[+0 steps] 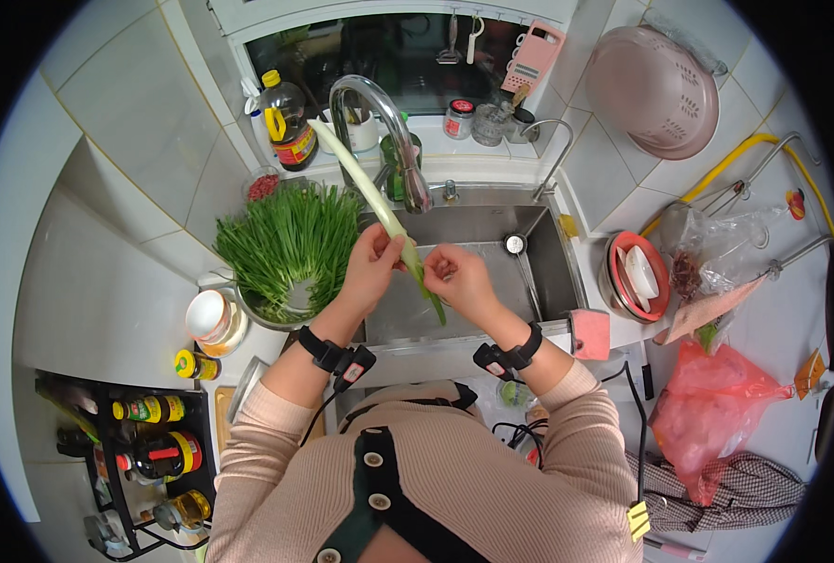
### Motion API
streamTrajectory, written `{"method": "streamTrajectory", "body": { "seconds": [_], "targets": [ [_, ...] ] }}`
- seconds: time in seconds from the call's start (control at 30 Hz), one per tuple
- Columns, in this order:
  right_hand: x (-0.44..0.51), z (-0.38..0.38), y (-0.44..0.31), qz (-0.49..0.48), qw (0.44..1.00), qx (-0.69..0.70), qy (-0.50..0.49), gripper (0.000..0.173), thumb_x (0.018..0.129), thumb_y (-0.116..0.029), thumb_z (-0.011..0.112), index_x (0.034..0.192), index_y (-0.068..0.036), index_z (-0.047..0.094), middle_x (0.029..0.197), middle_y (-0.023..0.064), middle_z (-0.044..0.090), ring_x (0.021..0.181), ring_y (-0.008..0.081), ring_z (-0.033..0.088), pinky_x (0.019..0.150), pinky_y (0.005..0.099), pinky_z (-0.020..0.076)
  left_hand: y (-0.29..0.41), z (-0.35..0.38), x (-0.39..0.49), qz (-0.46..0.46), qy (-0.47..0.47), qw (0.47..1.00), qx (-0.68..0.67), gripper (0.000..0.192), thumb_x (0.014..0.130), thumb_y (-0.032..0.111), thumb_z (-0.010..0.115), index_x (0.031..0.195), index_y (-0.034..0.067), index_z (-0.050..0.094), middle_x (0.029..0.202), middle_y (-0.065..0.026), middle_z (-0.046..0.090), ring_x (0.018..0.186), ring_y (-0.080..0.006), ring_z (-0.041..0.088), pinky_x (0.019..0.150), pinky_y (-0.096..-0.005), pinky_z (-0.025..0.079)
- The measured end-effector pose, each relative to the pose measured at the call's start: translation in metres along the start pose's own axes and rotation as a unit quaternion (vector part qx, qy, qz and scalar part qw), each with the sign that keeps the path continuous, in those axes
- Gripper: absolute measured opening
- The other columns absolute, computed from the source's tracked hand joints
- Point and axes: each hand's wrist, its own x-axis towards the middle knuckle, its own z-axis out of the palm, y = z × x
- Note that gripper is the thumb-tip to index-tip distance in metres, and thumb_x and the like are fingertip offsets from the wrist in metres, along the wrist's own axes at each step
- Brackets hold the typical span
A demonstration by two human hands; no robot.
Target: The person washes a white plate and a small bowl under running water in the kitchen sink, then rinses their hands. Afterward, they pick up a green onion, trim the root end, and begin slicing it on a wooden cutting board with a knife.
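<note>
My left hand grips a long green onion, its thick white stalk slanting up to the left past the faucet. The stalk's green leaf end points down towards me. At that end my right hand has its fingers curled in, thumb and fingertips pinched at the edge of the leaves. Both hands are over the stainless steel sink, which has a drain strainer at its back right. Left of the sink, a large bunch of garlic chives fills a metal bowl.
Bottles, including a dark one with a yellow cap, and jars line the sill. A red-rimmed bowl holds small dishes on the right. Beyond hang a pink colander and a red plastic bag. A bottle rack stands lower left.
</note>
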Motion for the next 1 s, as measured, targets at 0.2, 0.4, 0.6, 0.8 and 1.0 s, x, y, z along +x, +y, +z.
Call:
{"method": "streamTrajectory", "body": {
  "seconds": [0.2,0.4,0.6,0.8,1.0],
  "targets": [
    [0.01,0.006,0.016,0.203,0.93,0.307,-0.019,0.006,0.082,0.001,0.063,0.083,-0.002,0.057,0.076,-0.0002,0.061,0.065,0.0058,0.057,0.06,0.0211,0.0473,-0.002,-0.009,0.004,-0.006,-0.044,0.999,-0.016,0.023,0.095,0.017,0.053,0.114,0.004,0.053,0.099,-0.0042,0.064,0.084,-0.009,0.058,0.07,-0.0229,0.045],
    [0.011,0.009,0.016,0.057,0.995,0.072,-0.026,0.009,0.083,-0.004,0.066,0.083,0.0,0.058,0.074,0.0019,0.06,0.065,0.0072,0.057,0.057,0.0227,0.0472,-0.007,-0.016,0.011,-0.04,-0.039,0.998,-0.026,0.024,0.095,0.017,0.053,0.116,0.006,0.053,0.099,-0.0037,0.063,0.083,-0.009,0.057,0.071,-0.0234,0.045],
    [0.01,0.016,0.018,-0.142,0.973,-0.167,0.074,0.01,0.083,-0.006,0.066,0.082,0.001,0.058,0.073,0.0031,0.06,0.06,0.0086,0.056,0.054,0.0248,0.0464,-0.009,-0.012,0.013,-0.167,0.02,0.974,-0.153,0.015,0.093,0.023,0.058,0.1,0.01,0.054,0.092,-0.0003,0.06,0.077,-0.008,0.052,0.071,-0.0247,0.045],
    [0.013,0.018,0.033,0.204,0.941,0.269,0.022,0.008,0.086,-0.007,0.062,0.081,-0.001,0.059,0.073,0.001,0.059,0.065,0.0094,0.057,0.057,0.0249,0.0463,-0.015,-0.022,0.016,-0.121,-0.068,0.978,-0.154,0.012,0.093,0.022,0.058,0.096,0.012,0.052,0.089,0.0009,0.056,0.077,-0.0087,0.051,0.071,-0.0259,0.045],
    [0.02,0.015,0.033,0.27,0.893,0.355,-0.059,0.011,0.085,-0.011,0.065,0.082,-0.001,0.061,0.076,0.0026,0.062,0.068,0.0097,0.059,0.06,0.0225,0.0468,-0.015,-0.042,0.017,-0.149,-0.071,0.974,-0.158,0.012,0.092,0.018,0.06,0.099,0.011,0.054,0.09,0.0005,0.059,0.083,-0.0079,0.056,0.073,-0.0243,0.047]
  ]
}}
